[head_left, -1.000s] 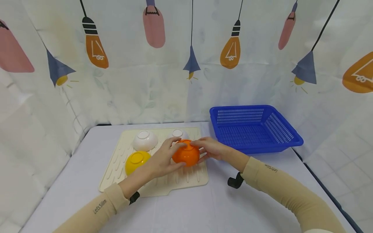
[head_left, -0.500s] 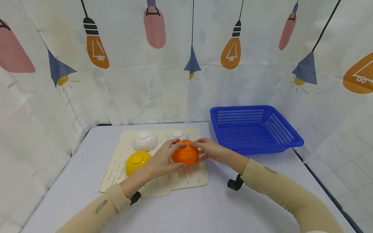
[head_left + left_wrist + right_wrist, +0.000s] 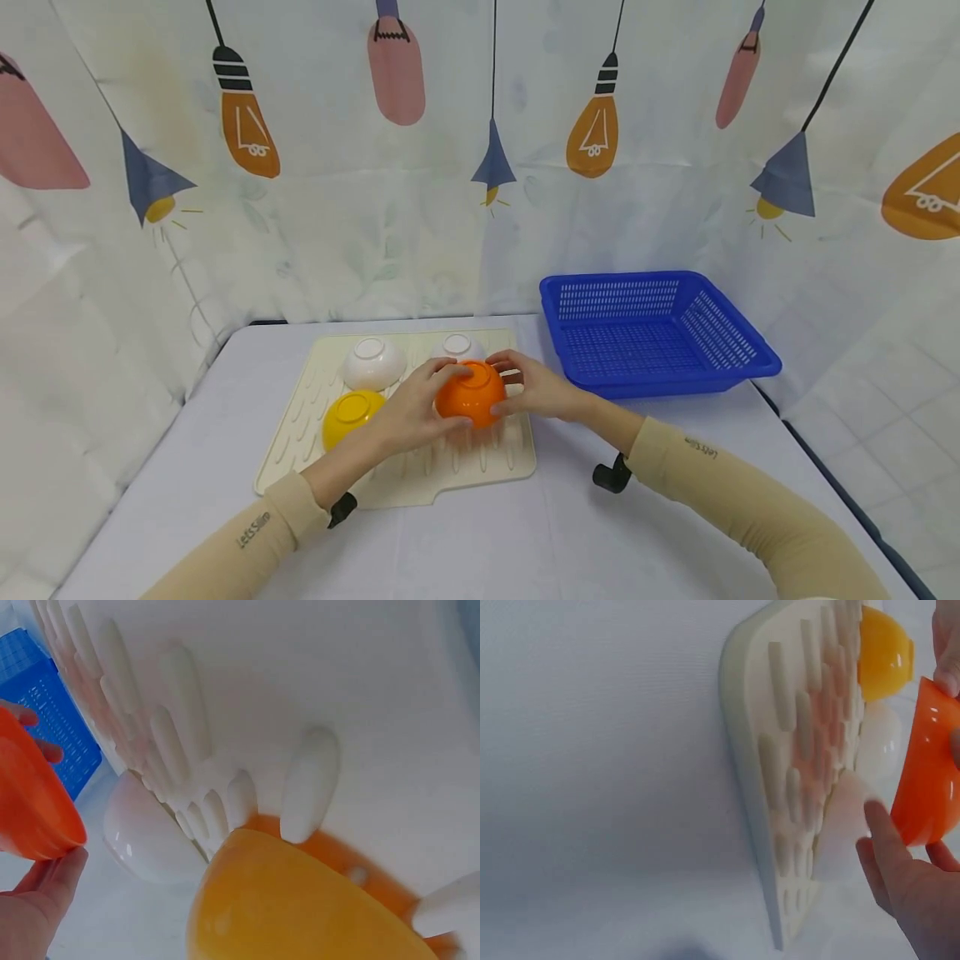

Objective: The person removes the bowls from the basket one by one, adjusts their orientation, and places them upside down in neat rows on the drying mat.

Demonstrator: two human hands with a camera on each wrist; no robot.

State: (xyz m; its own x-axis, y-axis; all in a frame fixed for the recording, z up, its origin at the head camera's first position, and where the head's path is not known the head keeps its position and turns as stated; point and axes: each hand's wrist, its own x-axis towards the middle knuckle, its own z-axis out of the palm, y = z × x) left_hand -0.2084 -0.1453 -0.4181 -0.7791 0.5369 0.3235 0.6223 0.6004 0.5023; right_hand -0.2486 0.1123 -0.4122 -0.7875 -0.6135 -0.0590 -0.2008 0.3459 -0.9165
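Observation:
An orange bowl point(image 3: 471, 395), upside down, is held just above the cream drying mat point(image 3: 457, 467). My left hand point(image 3: 414, 410) grips its left side and my right hand point(image 3: 534, 388) grips its right side. The left wrist view shows the orange bowl point(image 3: 30, 802) at the left edge, with my left hand point(image 3: 41, 904) under its rim. In the right wrist view my right hand point(image 3: 907, 889) curls round the orange bowl point(image 3: 930, 776). A yellow bowl point(image 3: 351, 414) and two white bowls point(image 3: 373, 361) point(image 3: 459, 343) lie upside down on the mat.
A blue plastic basket point(image 3: 738, 367) stands on the table to the right of the mat, with nothing in it. A patterned curtain point(image 3: 300, 208) closes in the back and sides. The pale table point(image 3: 525, 542) stretches toward me in front of the mat.
Both hands have raised the orange bowl slightly and shifted it a little left and back over the mat. My right hand has closed further round its side.

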